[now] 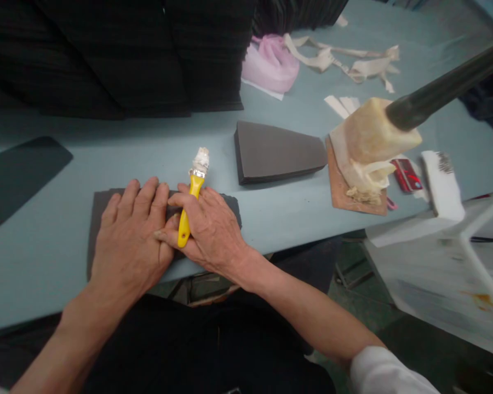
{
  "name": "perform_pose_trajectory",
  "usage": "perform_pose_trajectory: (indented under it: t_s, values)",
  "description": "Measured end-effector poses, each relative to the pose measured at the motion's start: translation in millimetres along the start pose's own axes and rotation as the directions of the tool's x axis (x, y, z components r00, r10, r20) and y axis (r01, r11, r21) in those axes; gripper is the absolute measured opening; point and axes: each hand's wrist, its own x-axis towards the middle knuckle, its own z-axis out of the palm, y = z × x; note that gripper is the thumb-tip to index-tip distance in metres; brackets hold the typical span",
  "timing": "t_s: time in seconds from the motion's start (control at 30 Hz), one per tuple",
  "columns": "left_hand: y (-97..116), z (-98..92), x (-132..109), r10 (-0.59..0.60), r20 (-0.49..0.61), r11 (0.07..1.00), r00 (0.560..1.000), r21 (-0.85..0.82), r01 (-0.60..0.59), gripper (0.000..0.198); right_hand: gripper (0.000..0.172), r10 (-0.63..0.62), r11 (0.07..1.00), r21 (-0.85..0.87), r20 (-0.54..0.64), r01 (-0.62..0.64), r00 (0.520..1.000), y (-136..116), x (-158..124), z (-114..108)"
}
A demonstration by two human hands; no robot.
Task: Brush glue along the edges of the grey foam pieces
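Note:
My left hand (133,232) lies flat, fingers stretched out, on a dark grey sheet piece (233,207) at the table's front edge. Beside it, my right hand (216,232) grips a yellow-handled brush (194,186) between thumb and fingers. The brush points away from me, and its bristles are coated in something whitish. The right hand's other fingers rest on the same dark piece. Both hands cover most of that piece, so its middle is hidden. To the right lies a neat stack of tapered grey pieces (277,150).
Tall stacks of black sheets (148,60) stand at the back left. A glue-crusted plastic container (363,137) with a dark pole-like handle sits on a brown board (340,189). Pink cloth (273,63), pale strips (361,65), a red packet (406,175) and a dark flat piece (20,175) lie around.

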Motion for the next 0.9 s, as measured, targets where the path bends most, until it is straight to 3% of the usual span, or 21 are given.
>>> perform_pose_trajectory:
  t_s: [0.23, 0.53, 0.77, 0.9]
  values:
    - [3, -1.4, 0, 0.029, 0.035, 0.996, 0.999, 0.079, -0.031, 0.081, 0.042, -0.026, 0.999, -0.02, 0.01, 0.026, 1.0, 10, -16, -7]
    - [-1, 4.8, -3, 0.074, -0.032, 0.992, 0.997, 0.1, -0.07, 0.073, 0.036, -0.039, 0.999, 0.011, 0.013, 0.038, 0.999, 15, -22, -5]
    - [1, 5.1, -4, 0.078, -0.036, 0.989, 0.996, 0.132, -0.072, 0.072, 0.024, -0.056, 0.996, -0.082, -0.13, 0.046, 0.99, 21, -40, -18]
    - [0, 6.0, -3, 0.074, -0.029, 0.988, 0.997, 0.14, -0.069, 0.072, 0.023, -0.045, 0.997, -0.068, -0.154, 0.035, 0.987, 26, -49, -17]
